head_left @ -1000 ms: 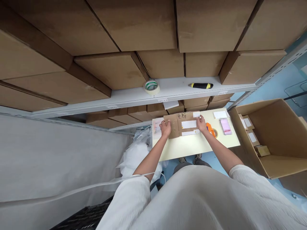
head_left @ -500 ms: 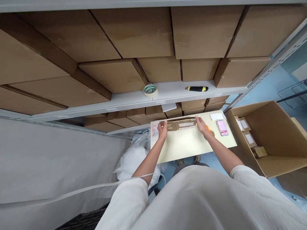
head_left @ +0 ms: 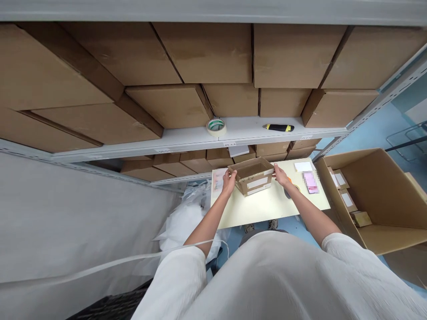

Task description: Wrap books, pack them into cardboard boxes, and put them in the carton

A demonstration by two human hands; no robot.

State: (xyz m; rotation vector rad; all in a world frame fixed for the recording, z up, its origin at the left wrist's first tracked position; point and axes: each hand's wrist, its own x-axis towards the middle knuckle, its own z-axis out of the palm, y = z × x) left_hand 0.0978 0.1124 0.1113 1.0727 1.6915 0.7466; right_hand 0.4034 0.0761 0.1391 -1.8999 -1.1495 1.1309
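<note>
Between my hands a small open cardboard box (head_left: 243,183) is tilted over the pale tabletop (head_left: 247,215), its open top showing and white labels on the side facing me. My left hand (head_left: 229,182) grips its left end, fingers at the upper edge. At the right end, my right hand (head_left: 280,174) pinches the box's side near the top corner. Just beside my right wrist lies a tape dispenser (head_left: 289,188) with an orange part, partly hidden by my forearm. A pink pixelated item (head_left: 311,182) and a white card (head_left: 303,166) rest farther right on the table.
Shelves ahead carry many cardboard boxes (head_left: 203,53). On the shelf edge lie a tape roll (head_left: 216,127) and a black-and-yellow utility knife (head_left: 279,127). A large open carton (head_left: 393,195) with small boxes stands at right. White plastic bags (head_left: 183,218) are at left; a white cable (head_left: 133,258) crosses my left arm.
The box has tilted and come nearer to me, so its open top and labelled side now show where only a narrow strip did before. Both hands still hold its ends.
</note>
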